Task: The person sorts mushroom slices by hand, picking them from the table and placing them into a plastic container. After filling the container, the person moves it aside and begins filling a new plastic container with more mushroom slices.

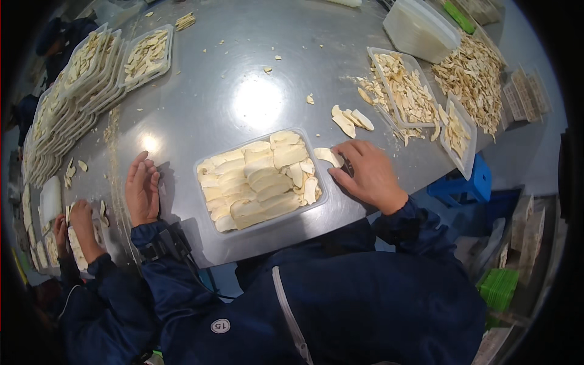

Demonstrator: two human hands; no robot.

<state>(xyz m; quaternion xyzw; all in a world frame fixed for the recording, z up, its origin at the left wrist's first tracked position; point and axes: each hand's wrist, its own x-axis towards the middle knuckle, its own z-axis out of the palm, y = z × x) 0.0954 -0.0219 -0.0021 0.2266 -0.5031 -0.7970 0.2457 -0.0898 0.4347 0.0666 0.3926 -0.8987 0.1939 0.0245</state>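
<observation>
The pale slice [328, 157] was just beside the right side of the tray [267, 221], with the right hand [371, 175] at its far end, finger and thumb a bit apart, but I could not tell if they pinched it. The left hand [143, 190] was loosely open and held nothing. The slice looked light, thin and easy to snap, so a soft hold on its edges seemed best.

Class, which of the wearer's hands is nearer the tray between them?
Right. The right hand is just beside the right edge of the tray; the left hand is farther, beyond its left edge.
</observation>
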